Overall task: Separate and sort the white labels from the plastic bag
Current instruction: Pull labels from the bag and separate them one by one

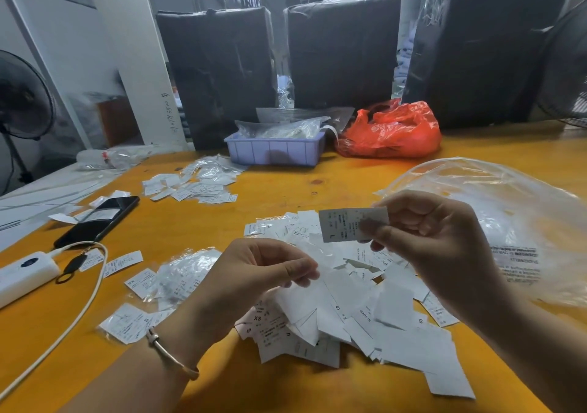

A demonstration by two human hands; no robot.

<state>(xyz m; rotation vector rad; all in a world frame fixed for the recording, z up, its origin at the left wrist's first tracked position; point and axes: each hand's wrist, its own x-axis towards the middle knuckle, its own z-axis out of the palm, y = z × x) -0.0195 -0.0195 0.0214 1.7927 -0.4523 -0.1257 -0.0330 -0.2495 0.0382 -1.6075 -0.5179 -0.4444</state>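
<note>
Size letters read on the white labels

"L" is printed on the held label (353, 224) — "S", "XS", "MADE IN" on the pile (349, 311).

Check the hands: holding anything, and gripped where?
Right hand pinches a white label marked L by its right end, above the label pile. Left hand has curled fingers; whether they hold a label cannot be told.

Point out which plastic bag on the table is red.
The crumpled red bag at the far edge, right of the lavender bin. The big bag by the right hand is clear.
</note>
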